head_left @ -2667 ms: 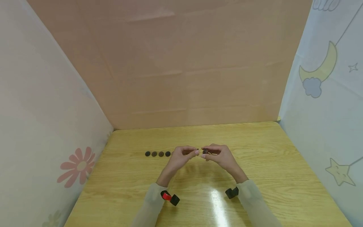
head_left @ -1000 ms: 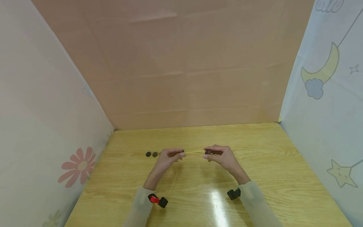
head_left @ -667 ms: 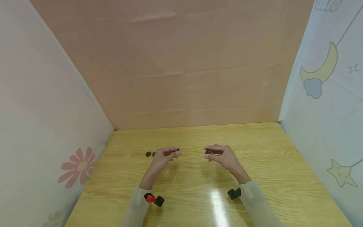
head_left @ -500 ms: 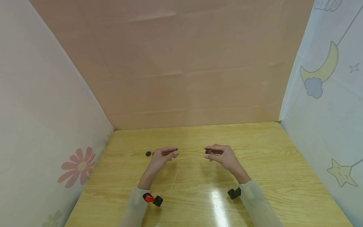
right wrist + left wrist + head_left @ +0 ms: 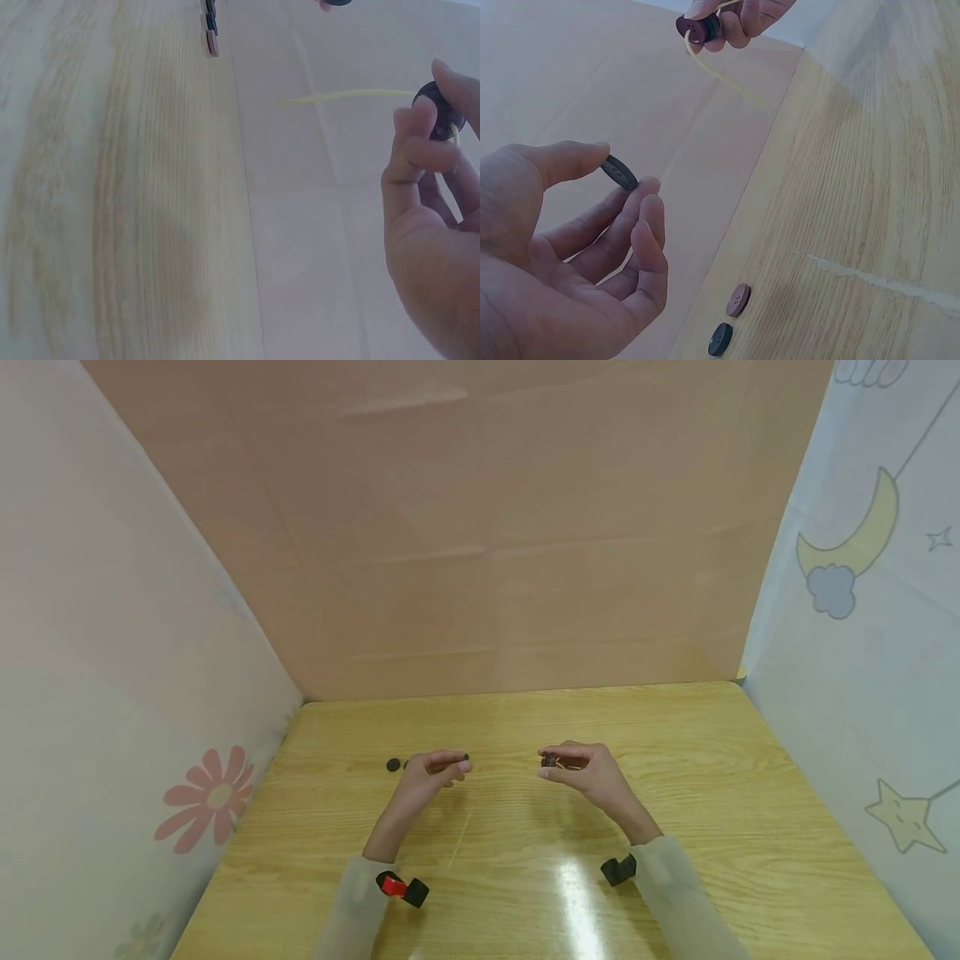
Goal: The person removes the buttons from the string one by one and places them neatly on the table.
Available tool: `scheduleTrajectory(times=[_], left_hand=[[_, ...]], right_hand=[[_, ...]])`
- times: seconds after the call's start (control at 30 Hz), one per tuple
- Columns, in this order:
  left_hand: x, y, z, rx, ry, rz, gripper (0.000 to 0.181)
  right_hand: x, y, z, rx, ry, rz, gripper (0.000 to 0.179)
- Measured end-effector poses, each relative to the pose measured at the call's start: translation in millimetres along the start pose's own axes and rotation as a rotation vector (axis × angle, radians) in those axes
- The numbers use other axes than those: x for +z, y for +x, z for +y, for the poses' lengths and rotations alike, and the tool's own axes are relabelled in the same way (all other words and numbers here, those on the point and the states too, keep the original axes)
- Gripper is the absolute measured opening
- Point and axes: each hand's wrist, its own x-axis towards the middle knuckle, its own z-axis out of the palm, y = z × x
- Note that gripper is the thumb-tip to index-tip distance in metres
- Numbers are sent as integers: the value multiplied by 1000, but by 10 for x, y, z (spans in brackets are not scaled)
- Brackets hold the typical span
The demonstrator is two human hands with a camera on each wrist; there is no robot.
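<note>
In the head view, my left hand (image 5: 429,774) and right hand (image 5: 588,770) hang well apart over the table (image 5: 675,827).

In the left wrist view, my left thumb and finger pinch a dark button (image 5: 619,172) by its rim, which probably leaves its holes uncovered; a reddish button (image 5: 738,299) and another dark button (image 5: 720,339) lie side by side.

In the right wrist view, my right fingers clamp a button stack (image 5: 444,116) around yellow cord (image 5: 349,95), presumably keeping it bunched; I can't count it.

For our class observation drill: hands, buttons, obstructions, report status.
Left hand pinches dark button. Right hand holds button stack, cord trailing. Nothing else seen between hands.
</note>
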Motion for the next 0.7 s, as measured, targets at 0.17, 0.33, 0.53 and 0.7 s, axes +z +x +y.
scheduleTrajectory(times=[0.17,0.33,0.53,0.7], left_hand=[[-5,2,4,-11,-12,-13,40],[1,4,-9,5,3,-23,45],[17,6,-26,-4,3,-22,43],[11,2,-32,-20,9,-14,44]], right_hand=[[2,1,-15,13,-10,4,37],[4,1,-10,7,-5,-7,37],[3,3,16,-2,23,-30,39],[8,2,7,12,27,-21,37]])
